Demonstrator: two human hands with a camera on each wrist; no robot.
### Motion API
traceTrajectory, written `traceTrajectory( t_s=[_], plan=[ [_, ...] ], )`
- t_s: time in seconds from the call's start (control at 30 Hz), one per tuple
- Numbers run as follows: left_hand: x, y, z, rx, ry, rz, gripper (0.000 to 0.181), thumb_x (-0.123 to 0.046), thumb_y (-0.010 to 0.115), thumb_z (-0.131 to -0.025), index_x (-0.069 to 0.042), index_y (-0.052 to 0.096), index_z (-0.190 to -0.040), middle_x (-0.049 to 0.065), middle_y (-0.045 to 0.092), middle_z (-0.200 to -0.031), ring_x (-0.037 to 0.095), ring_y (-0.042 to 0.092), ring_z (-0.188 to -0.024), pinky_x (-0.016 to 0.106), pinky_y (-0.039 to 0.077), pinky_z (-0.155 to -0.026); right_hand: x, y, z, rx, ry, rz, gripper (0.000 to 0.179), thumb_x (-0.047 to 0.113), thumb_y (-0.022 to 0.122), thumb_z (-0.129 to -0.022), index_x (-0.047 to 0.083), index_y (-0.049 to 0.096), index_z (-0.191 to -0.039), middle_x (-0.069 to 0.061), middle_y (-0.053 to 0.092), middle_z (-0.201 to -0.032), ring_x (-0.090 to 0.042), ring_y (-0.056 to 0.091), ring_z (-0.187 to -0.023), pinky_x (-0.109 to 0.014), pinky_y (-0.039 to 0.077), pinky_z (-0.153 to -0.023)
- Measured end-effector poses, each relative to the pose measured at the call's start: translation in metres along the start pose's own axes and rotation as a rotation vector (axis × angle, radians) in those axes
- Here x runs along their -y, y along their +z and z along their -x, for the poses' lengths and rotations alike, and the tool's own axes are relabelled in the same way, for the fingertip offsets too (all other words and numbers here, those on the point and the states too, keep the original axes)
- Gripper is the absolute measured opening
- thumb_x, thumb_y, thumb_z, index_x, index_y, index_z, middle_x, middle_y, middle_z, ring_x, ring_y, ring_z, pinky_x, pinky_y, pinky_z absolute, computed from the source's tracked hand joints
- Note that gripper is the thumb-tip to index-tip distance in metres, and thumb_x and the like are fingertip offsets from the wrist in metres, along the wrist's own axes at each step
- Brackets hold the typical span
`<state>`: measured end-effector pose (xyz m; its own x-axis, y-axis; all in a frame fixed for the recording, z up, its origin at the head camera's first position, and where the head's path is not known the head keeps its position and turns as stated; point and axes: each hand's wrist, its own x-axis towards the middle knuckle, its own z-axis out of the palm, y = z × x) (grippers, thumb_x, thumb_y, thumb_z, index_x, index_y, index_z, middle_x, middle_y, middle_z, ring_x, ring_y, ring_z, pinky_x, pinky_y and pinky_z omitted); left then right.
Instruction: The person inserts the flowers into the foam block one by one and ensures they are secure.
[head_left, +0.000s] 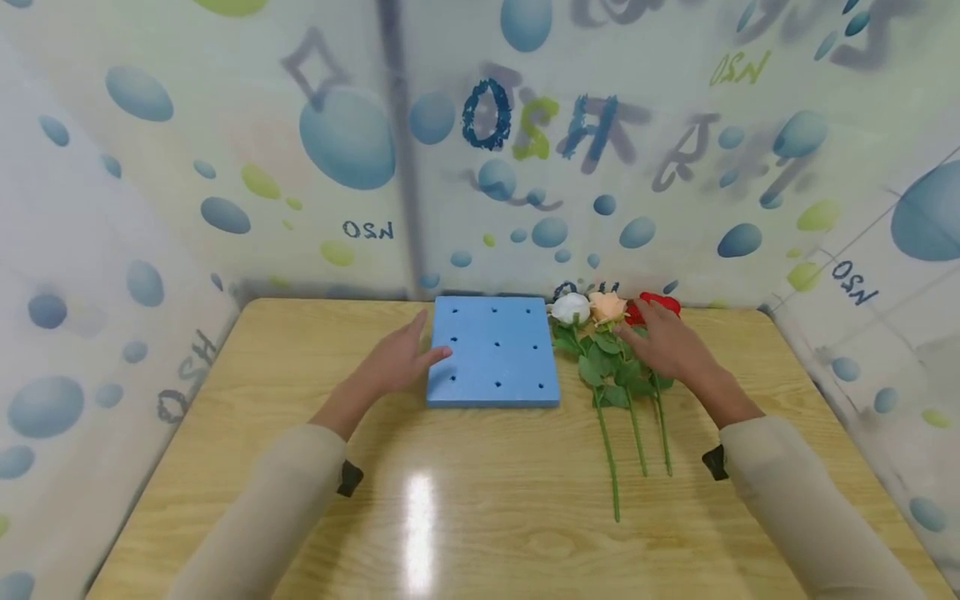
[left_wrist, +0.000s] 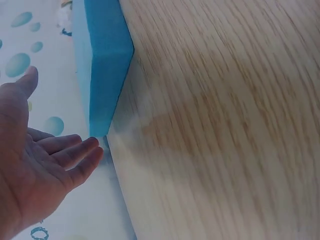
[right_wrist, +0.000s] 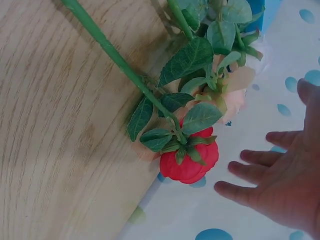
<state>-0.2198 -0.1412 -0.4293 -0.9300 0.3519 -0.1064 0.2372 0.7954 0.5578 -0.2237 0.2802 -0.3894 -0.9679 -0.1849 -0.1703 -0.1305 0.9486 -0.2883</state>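
A blue foam block [head_left: 495, 367] with several small holes in its top lies flat at the back of the table. My left hand [head_left: 397, 357] is at its left side, fingers spread, the thumb over the block's edge; in the left wrist view the hand [left_wrist: 45, 155] holds nothing. To the block's right lie three artificial roses: a white rose [head_left: 571, 309], a peach rose [head_left: 606, 307] and a red rose [right_wrist: 189, 159], stems pointing toward me. My right hand [head_left: 667, 343] hovers over the red rose, partly covering it. Its fingers [right_wrist: 250, 172] are spread and apart from the bloom.
The wooden table [head_left: 315, 508] meets a patterned wall [head_left: 300, 250] along its back edge, close behind the block and blooms. Further patterned walls stand at the left and right. Green stems [head_left: 607, 454] reach toward the table's middle.
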Motion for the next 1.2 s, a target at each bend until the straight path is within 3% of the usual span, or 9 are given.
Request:
traceTrajectory(
  t_s=[0.17, 0.37, 0.57, 0.7, 0.83, 0.93, 1.07, 1.2],
  plan=[
    [0.000, 0.004, -0.004, -0.007, -0.029, 0.048, 0.088, -0.051, 0.048, -0.098, 0.004, 0.007, -0.154, 0.026, 0.027, -0.155, 0.042, 0.030, -0.140, 0.053, 0.027, -0.113, -0.009, -0.005, -0.002, 0.029, 0.094, -0.109, 0.086, 0.058, 0.028, -0.101, -0.012, 0.013, -0.150, -0.037, 0.028, -0.148, -0.055, 0.033, -0.130, -0.065, 0.030, -0.105],
    [0.003, 0.007, -0.008, -0.010, -0.093, 0.156, 0.085, -0.048, 0.049, -0.099, 0.002, 0.009, -0.154, 0.025, 0.038, -0.149, 0.041, 0.041, -0.134, 0.054, 0.033, -0.109, -0.023, -0.012, -0.004, 0.077, 0.195, -0.176, 0.091, 0.061, 0.019, -0.100, -0.017, 0.020, -0.146, -0.040, 0.028, -0.146, -0.058, 0.035, -0.126, -0.064, 0.035, -0.102],
    [0.004, 0.005, -0.011, -0.019, -0.187, 0.250, 0.080, -0.047, 0.050, -0.099, 0.000, 0.017, -0.154, 0.023, 0.043, -0.147, 0.041, 0.038, -0.135, 0.055, 0.032, -0.110, -0.039, -0.009, -0.002, 0.109, 0.294, -0.363, 0.086, 0.059, 0.028, -0.099, -0.015, 0.031, -0.142, -0.037, 0.039, -0.138, -0.050, 0.050, -0.118, -0.052, 0.050, -0.092],
    [0.006, 0.005, -0.011, -0.001, -0.237, 0.299, 0.077, -0.048, 0.050, -0.098, 0.000, 0.023, -0.152, 0.023, 0.044, -0.145, 0.040, 0.041, -0.133, 0.053, 0.035, -0.108, -0.045, -0.003, 0.000, 0.118, 0.372, -0.504, 0.080, 0.052, 0.037, -0.099, -0.018, 0.032, -0.138, -0.037, 0.042, -0.135, -0.048, 0.051, -0.119, -0.048, 0.052, -0.092],
    [0.007, 0.006, -0.012, 0.005, -0.255, 0.360, 0.074, -0.046, 0.051, -0.098, 0.003, 0.029, -0.150, 0.024, 0.046, -0.144, 0.038, 0.048, -0.127, 0.050, 0.040, -0.106, -0.048, -0.001, -0.001, 0.126, 0.404, -0.556, 0.075, 0.042, 0.044, -0.099, -0.021, 0.032, -0.137, -0.038, 0.044, -0.134, -0.046, 0.054, -0.117, -0.046, 0.052, -0.092],
    [0.007, 0.007, -0.013, 0.014, -0.269, 0.389, 0.072, -0.044, 0.052, -0.098, 0.004, 0.032, -0.148, 0.024, 0.046, -0.143, 0.037, 0.050, -0.126, 0.049, 0.041, -0.105, -0.048, 0.001, -0.003, 0.126, 0.424, -0.565, 0.066, 0.036, 0.049, -0.098, -0.021, 0.041, -0.130, -0.035, 0.052, -0.125, -0.039, 0.061, -0.105, -0.043, 0.055, -0.088],
    [0.005, 0.010, -0.014, 0.014, -0.289, 0.408, 0.068, -0.039, 0.052, -0.099, 0.006, 0.034, -0.146, 0.025, 0.045, -0.143, 0.037, 0.048, -0.127, 0.049, 0.040, -0.106, -0.050, 0.006, -0.006, 0.122, 0.444, -0.560, 0.049, 0.030, 0.054, -0.096, -0.017, 0.054, -0.111, -0.023, 0.063, -0.100, -0.024, 0.066, -0.082, -0.039, 0.058, -0.079],
    [0.002, 0.013, -0.014, 0.008, -0.324, 0.444, 0.066, -0.034, 0.054, -0.098, 0.006, 0.034, -0.146, 0.025, 0.046, -0.142, 0.036, 0.054, -0.121, 0.047, 0.043, -0.103, -0.051, 0.012, -0.008, 0.119, 0.453, -0.559, 0.035, 0.024, 0.056, -0.095, -0.011, 0.057, -0.096, -0.011, 0.063, -0.077, -0.017, 0.064, -0.067, -0.035, 0.058, -0.070]
  ],
)
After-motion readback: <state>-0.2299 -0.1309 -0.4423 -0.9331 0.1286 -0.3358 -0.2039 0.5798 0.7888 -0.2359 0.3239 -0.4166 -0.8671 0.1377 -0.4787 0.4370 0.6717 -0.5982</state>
